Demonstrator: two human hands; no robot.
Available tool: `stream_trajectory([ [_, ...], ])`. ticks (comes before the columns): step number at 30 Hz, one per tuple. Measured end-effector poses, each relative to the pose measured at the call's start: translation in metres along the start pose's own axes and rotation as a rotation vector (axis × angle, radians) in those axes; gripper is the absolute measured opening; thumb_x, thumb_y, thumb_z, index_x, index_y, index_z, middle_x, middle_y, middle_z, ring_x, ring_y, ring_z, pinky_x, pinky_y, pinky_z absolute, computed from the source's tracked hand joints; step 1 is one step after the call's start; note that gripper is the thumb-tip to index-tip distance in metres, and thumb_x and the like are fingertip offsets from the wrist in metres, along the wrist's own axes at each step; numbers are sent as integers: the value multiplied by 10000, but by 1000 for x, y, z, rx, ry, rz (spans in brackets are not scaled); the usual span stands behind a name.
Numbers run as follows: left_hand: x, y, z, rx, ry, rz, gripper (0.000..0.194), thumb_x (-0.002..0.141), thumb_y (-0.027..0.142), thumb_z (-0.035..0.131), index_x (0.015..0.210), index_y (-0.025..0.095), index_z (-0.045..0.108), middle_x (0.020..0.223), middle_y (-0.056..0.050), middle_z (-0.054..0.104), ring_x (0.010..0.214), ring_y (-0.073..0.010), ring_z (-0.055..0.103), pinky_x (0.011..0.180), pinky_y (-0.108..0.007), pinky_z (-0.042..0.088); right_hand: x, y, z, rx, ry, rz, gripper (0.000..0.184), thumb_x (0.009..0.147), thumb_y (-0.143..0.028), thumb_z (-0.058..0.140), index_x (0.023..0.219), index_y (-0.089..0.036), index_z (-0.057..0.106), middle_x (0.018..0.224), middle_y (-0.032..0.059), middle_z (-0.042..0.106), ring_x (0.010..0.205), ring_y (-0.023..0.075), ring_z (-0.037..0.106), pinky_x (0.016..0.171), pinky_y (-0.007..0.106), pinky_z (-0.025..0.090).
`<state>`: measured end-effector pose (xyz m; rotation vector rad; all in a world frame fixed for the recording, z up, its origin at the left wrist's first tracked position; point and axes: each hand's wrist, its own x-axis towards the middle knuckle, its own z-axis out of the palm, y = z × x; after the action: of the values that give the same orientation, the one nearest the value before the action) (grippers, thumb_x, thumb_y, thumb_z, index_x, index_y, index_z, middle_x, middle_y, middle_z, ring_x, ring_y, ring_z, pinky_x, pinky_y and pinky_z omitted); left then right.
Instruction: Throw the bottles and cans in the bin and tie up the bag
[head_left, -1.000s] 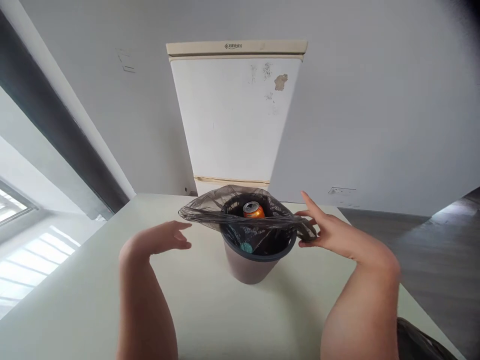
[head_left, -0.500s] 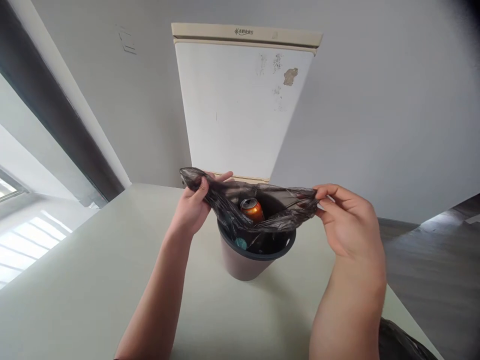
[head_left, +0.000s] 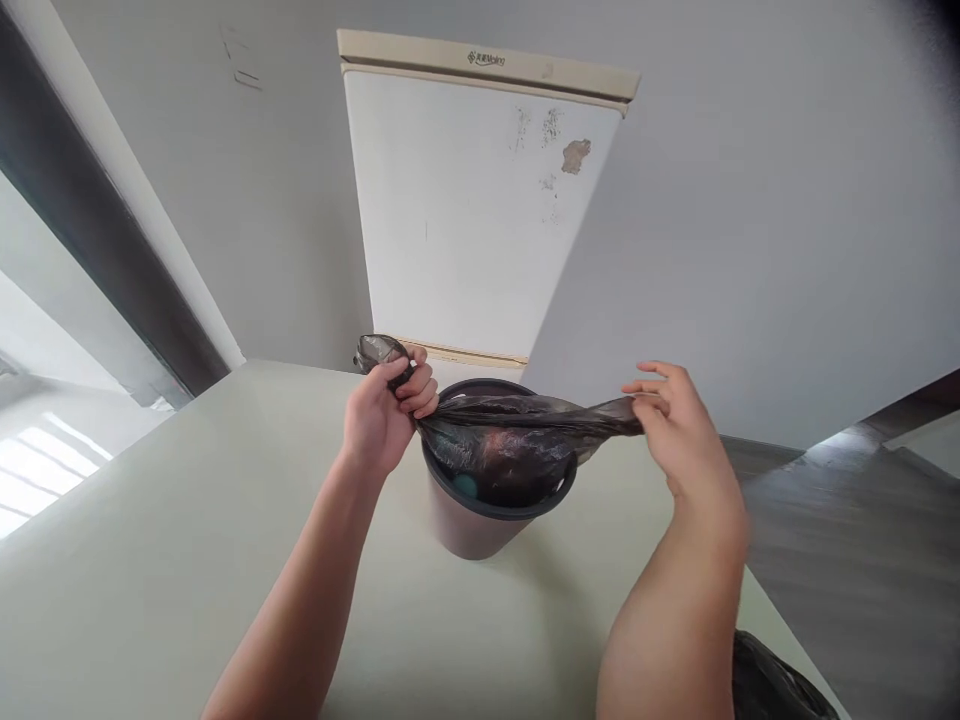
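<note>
Thin black translucent plastic bag [head_left: 521, 455] sits with its body in a round mauve-brown plastic bin with a dark rim [head_left: 472, 530], top edge stretched across the opening. Bin stands upright on the pale green surface [head_left: 187, 520], inboard of the far edge, nearer the right edge than the left. Left hand [head_left: 388, 412] is closed around a gathered bunch, crumpled end poking out above the fist; right hand [head_left: 671, 415] pinches the opposite twisted end between thumb and index finger, other fingers loose. Handling estimate: film soft, limp, light, probably slippery, tears if yanked. Contents add some weight, can't tell how much; a blurry reddish patch shows through. Best hold is the thick gathered folds at both ends, not a single layer. Bin looks stiff, should tolerate tugging. Writing: "Meiling" beside a small logo on the cream top trim of the white refrigerator [head_left: 465, 210] beyond the far edge; characters between too small to confirm. No legible print on bag or bin.
</note>
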<state>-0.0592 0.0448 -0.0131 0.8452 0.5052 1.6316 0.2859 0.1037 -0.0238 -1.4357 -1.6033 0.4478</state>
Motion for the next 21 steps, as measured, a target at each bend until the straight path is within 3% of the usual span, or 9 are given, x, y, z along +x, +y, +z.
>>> stream_trajectory([
  [2,-1,1,2,5,-37,-1,185,789,245,619,935,150,683,720,4,351,593,-108,389,562,-250,427,1,19,-8,-343,-88,78,605,796,-301,617,1398,-257,581,1303,131,684,1026,294,673,796,397,527],
  [4,-2,1,3,7,-53,-5,287,717,240,605,958,134,719,771,-37,412,655,-141,450,604,-289,470,0,28,-11,-487,-300,194,673,774,-306,674,1439,-259,590,1353,137,689,1023,314,695,781,411,541],
  [6,-1,0,3,30,-41,-29,302,724,232,596,965,128,746,785,-50,425,677,-155,463,620,-304,484,-2,23,-9,-424,-558,198,697,781,-360,741,1459,-312,590,1348,92,711,1054,315,711,815,412,561],
  [8,-1,-2,3,68,-26,-41,279,792,212,586,983,121,769,780,-43,410,674,-148,445,619,-292,476,-3,8,-4,-282,-695,62,678,792,-417,792,1442,-352,610,1339,50,724,1151,308,696,917,404,559],
  [10,-2,-3,4,109,-32,-30,266,873,198,580,1025,116,783,792,-36,410,676,-133,429,624,-274,464,-4,-7,-2,-159,-699,-53,551,837,-422,780,1368,-333,663,1268,39,747,1146,287,689,962,385,540],
  [14,-6,-5,7,172,-82,-12,257,945,195,626,1155,132,761,841,-32,477,689,-110,451,655,-258,461,-5,-19,-6,43,-531,-94,131,957,-353,659,971,-244,731,871,22,722,809,208,643,792,342,504],
  [16,-8,-6,8,211,-103,-9,251,972,224,651,1203,160,723,821,-15,508,656,-97,448,639,-249,446,-6,-21,-5,240,-445,-167,178,954,-376,703,846,-235,699,922,45,724,858,217,651,794,346,504],
  [19,-10,-7,9,311,-129,19,148,1026,306,650,1123,195,661,794,3,579,603,-82,456,598,-235,417,-13,-35,10,615,-385,-254,309,917,-483,772,785,-242,631,1256,90,736,1137,297,681,941,427,546],
  [21,-11,-7,11,386,-145,30,153,1035,344,655,1026,194,629,812,-8,639,597,-82,490,581,-230,418,-21,-51,25,834,-389,-246,413,943,-556,723,754,-247,524,1232,89,762,1135,314,704,988,502,554],
])
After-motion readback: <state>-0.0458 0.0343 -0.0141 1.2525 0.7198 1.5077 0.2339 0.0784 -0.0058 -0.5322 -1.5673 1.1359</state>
